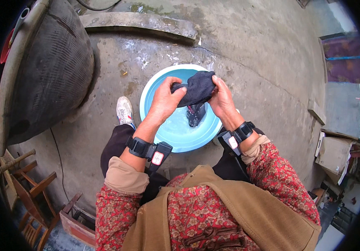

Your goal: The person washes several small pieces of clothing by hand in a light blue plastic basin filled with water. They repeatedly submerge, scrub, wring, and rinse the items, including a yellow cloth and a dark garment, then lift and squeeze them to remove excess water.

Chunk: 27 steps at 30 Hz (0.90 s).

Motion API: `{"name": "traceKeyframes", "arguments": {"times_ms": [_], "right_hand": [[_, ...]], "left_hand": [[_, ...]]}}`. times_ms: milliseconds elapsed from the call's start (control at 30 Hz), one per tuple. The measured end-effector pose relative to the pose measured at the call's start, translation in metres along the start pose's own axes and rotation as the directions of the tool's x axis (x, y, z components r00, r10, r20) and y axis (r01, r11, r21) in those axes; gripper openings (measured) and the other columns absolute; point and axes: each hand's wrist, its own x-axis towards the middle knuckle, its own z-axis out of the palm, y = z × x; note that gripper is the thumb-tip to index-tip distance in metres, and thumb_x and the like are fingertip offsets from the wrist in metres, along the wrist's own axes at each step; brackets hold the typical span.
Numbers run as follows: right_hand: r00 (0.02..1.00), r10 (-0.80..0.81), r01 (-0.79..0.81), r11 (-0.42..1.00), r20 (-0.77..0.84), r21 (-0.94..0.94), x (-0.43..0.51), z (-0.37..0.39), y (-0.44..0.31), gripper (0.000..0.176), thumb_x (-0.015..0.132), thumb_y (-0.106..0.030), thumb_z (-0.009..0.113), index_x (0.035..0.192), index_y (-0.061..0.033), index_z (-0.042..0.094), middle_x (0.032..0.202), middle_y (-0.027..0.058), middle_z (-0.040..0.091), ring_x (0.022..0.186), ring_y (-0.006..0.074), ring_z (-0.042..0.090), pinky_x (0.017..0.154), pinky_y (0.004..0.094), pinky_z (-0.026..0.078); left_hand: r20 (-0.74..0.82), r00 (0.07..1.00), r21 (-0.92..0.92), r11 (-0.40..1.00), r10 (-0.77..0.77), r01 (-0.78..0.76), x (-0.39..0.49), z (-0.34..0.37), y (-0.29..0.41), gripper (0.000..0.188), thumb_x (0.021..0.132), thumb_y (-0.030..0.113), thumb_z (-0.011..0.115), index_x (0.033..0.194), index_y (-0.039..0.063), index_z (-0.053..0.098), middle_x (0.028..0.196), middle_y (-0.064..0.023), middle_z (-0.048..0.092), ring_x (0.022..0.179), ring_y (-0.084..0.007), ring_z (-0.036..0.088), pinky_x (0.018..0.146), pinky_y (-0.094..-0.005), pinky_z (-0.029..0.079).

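Stretched between my two hands is a dark, wet-looking piece of cloth [198, 88], held over a light blue plastic basin [150, 103]. My left hand [167, 97] pinches its left end between thumb and fingers. At the other end, my right hand [220, 97] grips the edge, with the thumb on top. Below the cloth, another dark fabric item [196, 116] with a bit of red lies in the cloudy water [175, 122]. The basin stands on the concrete floor between my feet. Each wrist wears a black strapped device bearing a label.
A large dark vat [51, 69] with a thick rim rises at the left. Behind the basin runs a low concrete ledge [142, 26]. Wooden chairs [31, 191] and a wooden stool [78, 224] stand at lower left. A cardboard box [335, 153] sits at the right.
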Motion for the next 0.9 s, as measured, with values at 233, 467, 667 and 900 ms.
{"name": "traceKeyframes", "arguments": {"times_ms": [233, 467, 667, 900], "right_hand": [[0.989, -0.076, 0.147, 0.597, 0.127, -0.789, -0.014, 0.008, 0.000, 0.066, 0.083, -0.037, 0.056, 0.135, -0.0070, 0.028, 0.130, 0.0142, 0.038, 0.110, 0.0260, 0.047, 0.086, 0.0379, 0.042], [0.754, -0.304, 0.648, 0.492, 0.583, -0.582, -0.032, 0.027, 0.012, 0.095, 0.064, -0.028, 0.076, 0.137, -0.0034, 0.020, 0.136, 0.0190, 0.026, 0.124, 0.0316, 0.033, 0.095, 0.0417, 0.038], [0.721, -0.416, 0.686, 0.315, 0.554, -0.656, -0.029, 0.030, 0.009, 0.075, 0.071, -0.005, 0.062, 0.135, -0.0060, 0.024, 0.117, 0.0131, 0.046, 0.100, 0.0214, 0.052, 0.084, 0.0326, 0.044], [0.917, -0.150, 0.287, 0.892, 0.370, -0.349, -0.028, 0.029, -0.010, 0.040, 0.090, -0.027, 0.046, 0.120, -0.0022, 0.046, 0.106, 0.0046, 0.056, 0.093, 0.0138, 0.055, 0.079, 0.0270, 0.045]], "left_hand": [[-0.036, 0.992, -0.633, 0.770, -0.123, 0.072, 0.000, -0.010, 0.015, 0.023, 0.081, 0.013, 0.062, 0.100, 0.004, 0.053, 0.090, -0.0041, 0.056, 0.081, -0.0102, 0.053, 0.074, -0.0233, 0.043], [-0.023, 0.990, -0.683, 0.726, -0.139, 0.086, -0.005, 0.007, 0.015, 0.026, 0.080, 0.014, 0.063, 0.100, 0.004, 0.049, 0.091, -0.0045, 0.053, 0.082, -0.0103, 0.053, 0.068, -0.0232, 0.045], [0.093, 0.994, -0.740, 0.663, -0.064, 0.112, -0.005, 0.002, 0.020, 0.034, 0.085, 0.017, 0.057, 0.113, 0.001, 0.047, 0.103, -0.0077, 0.054, 0.092, -0.0133, 0.055, 0.074, -0.0258, 0.047], [0.026, 0.998, -0.558, 0.827, -0.060, 0.064, -0.003, -0.012, 0.028, 0.040, 0.082, 0.020, 0.057, 0.118, 0.003, 0.050, 0.107, -0.0056, 0.057, 0.092, -0.0121, 0.057, 0.073, -0.0243, 0.042]]}}
